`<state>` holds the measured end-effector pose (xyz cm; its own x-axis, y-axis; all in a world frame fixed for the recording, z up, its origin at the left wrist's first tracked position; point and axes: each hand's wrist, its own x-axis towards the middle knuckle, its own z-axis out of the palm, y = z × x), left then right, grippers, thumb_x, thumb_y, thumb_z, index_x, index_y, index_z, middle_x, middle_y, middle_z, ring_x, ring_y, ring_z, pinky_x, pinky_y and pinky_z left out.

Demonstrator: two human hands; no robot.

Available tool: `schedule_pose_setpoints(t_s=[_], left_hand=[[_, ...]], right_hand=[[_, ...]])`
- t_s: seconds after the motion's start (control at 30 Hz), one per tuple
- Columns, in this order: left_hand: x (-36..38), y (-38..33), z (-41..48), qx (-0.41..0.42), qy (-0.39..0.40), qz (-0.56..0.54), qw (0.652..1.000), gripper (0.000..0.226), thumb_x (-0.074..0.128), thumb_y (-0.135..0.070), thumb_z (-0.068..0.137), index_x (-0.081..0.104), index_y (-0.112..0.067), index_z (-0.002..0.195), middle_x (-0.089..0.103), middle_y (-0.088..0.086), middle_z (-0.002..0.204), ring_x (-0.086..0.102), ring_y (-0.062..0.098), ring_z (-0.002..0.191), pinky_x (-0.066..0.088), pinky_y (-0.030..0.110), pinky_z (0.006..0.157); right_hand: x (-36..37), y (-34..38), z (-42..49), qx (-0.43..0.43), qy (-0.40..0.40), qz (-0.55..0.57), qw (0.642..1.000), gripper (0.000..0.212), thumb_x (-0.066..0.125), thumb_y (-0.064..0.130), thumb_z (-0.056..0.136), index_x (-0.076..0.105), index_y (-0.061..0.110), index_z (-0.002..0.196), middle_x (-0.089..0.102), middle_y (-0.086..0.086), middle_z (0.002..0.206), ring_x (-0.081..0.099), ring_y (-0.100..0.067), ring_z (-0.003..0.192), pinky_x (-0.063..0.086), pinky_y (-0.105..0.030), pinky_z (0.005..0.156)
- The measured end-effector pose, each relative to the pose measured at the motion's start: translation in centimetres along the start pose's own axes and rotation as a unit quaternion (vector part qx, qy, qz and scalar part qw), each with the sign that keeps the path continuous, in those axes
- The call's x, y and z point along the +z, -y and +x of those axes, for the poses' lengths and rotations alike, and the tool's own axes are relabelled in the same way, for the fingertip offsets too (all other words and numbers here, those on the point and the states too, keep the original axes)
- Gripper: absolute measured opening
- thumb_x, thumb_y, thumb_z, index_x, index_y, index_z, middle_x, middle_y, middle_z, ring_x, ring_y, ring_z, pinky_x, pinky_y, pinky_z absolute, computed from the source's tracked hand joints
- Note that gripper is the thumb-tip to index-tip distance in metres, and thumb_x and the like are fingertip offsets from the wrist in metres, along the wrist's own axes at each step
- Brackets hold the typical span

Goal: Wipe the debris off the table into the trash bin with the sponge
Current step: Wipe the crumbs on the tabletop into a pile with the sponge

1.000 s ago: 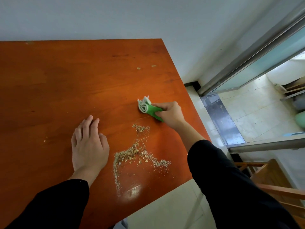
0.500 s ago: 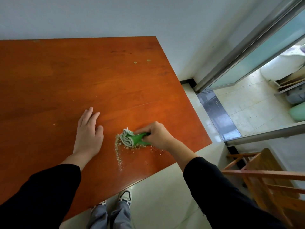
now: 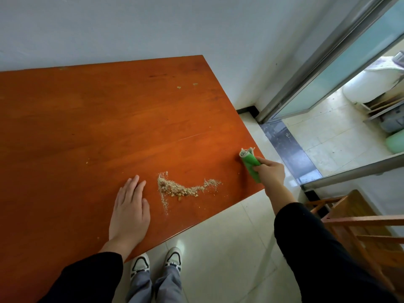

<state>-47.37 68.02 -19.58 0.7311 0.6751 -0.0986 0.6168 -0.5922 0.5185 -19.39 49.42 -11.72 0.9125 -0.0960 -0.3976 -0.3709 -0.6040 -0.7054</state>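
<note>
A heap of tan crumb debris (image 3: 179, 189) lies on the orange-brown wooden table (image 3: 98, 127), close to the front edge. My right hand (image 3: 271, 171) grips a rolled green and white sponge cloth (image 3: 249, 160) at the table's right corner, to the right of the heap and apart from it. My left hand (image 3: 131, 206) rests flat on the table, fingers together, just left of the heap. Two small crumbs (image 3: 187, 85) sit far back on the table. No trash bin is in view.
A wooden chair (image 3: 360, 228) stands at the right, close to my right arm. My shoes (image 3: 157, 261) are on the tiled floor below the table's front edge. A sliding glass door (image 3: 328, 68) is open at the right. A white wall runs behind the table.
My right hand has drawn the sponge from the debris heap back to the table's right corner. The crumbs now lie gathered in a tighter heap beside my left hand.
</note>
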Motion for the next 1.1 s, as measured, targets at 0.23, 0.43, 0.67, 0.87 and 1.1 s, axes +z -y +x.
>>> schedule_pose_setpoints(t_s=[0.23,0.43,0.67,0.87,1.1], left_hand=[[0.1,0.5,0.4,0.0,-0.003,0.006,1.0,0.056,0.023,-0.027,0.093,0.039,-0.01,0.143,0.028,0.006,0.155,0.015,0.018,0.146,0.008,0.035,0.119],[0.5,1.1,0.9,-0.013,0.0,0.0,1.0,0.048,0.028,-0.02,0.098,0.036,-0.01,0.144,0.026,0.006,0.156,0.012,0.018,0.146,0.006,0.035,0.12],[-1.4,2.9,1.1,-0.01,0.005,0.001,1.0,0.048,0.03,-0.018,0.097,0.037,-0.008,0.144,0.026,0.008,0.156,0.014,0.02,0.146,0.008,0.036,0.12],[-2.2,2.9,1.0,0.038,0.04,0.013,0.998,0.051,0.026,-0.023,0.101,0.018,-0.019,0.152,0.009,-0.004,0.16,-0.001,0.007,0.146,-0.003,0.024,0.116],[-2.5,2.0,0.5,0.057,0.09,0.005,0.994,0.053,0.026,-0.028,0.102,0.011,-0.025,0.152,0.001,-0.01,0.16,-0.007,0.004,0.145,-0.004,0.023,0.113]], right_hand=[[3.3,-2.6,-3.9,-0.048,0.036,-0.031,0.998,0.033,0.071,0.017,0.081,0.068,0.022,0.114,0.069,0.001,0.11,0.06,-0.013,0.087,0.053,-0.028,0.076],[8.3,-4.0,-8.6,-0.064,0.083,-0.043,0.994,0.033,0.066,0.016,0.084,0.066,0.025,0.116,0.072,0.002,0.101,0.056,-0.003,0.062,0.037,-0.007,0.042],[11.4,-2.9,-13.9,-0.048,0.207,-0.02,0.977,0.034,0.065,0.006,0.082,0.069,0.021,0.112,0.07,0.004,0.093,0.061,-0.011,0.074,0.053,-0.024,0.065],[9.7,0.1,-11.2,-0.071,0.172,-0.01,0.982,0.038,0.062,0.002,0.08,0.069,0.021,0.112,0.068,0.011,0.086,0.06,-0.006,0.076,0.057,-0.031,0.074],[11.8,2.3,-8.3,-0.198,0.164,-0.152,0.954,0.045,0.049,-0.002,0.083,0.065,0.017,0.121,0.068,-0.005,0.113,0.06,-0.017,0.083,0.04,-0.016,0.052]])
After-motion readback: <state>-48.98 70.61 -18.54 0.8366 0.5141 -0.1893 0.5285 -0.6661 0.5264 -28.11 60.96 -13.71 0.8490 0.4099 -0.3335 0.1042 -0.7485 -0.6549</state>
